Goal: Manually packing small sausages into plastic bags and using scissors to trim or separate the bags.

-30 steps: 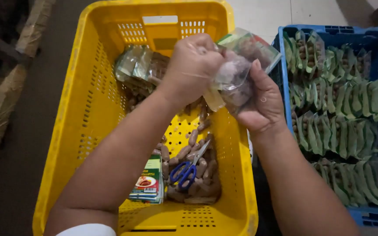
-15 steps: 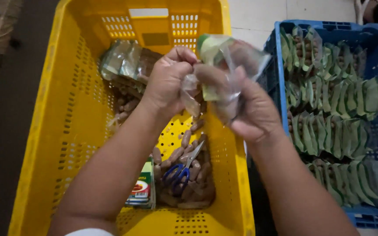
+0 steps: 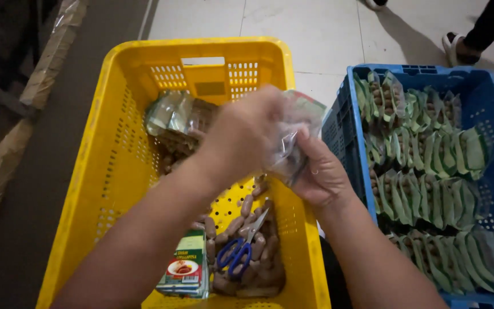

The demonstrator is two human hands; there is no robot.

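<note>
Both hands hold a small clear plastic bag (image 3: 290, 143) with a green label above the yellow crate (image 3: 110, 166). My left hand (image 3: 246, 131) grips the bag's top from the left. Underneath and on the right, my right hand (image 3: 322, 174) cups the bag. What the bag contains is blurred. Below the hands, brown tamarind pods (image 3: 247, 252) lie loose on the crate floor with blue-handled scissors (image 3: 238, 249) on top. A stack of green printed labels (image 3: 183, 272) lies beside the pods.
A clear bag of pods (image 3: 175, 123) lies at the yellow crate's far end. On the right stands a blue crate (image 3: 344, 123) with rows of packed green-labelled bags (image 3: 430, 189). Another person's sandalled foot (image 3: 458, 48) is on the tiled floor at top right.
The view has tilted up and widened. Both hands stayed on the bag, and my left hand now covers more of its top.
</note>
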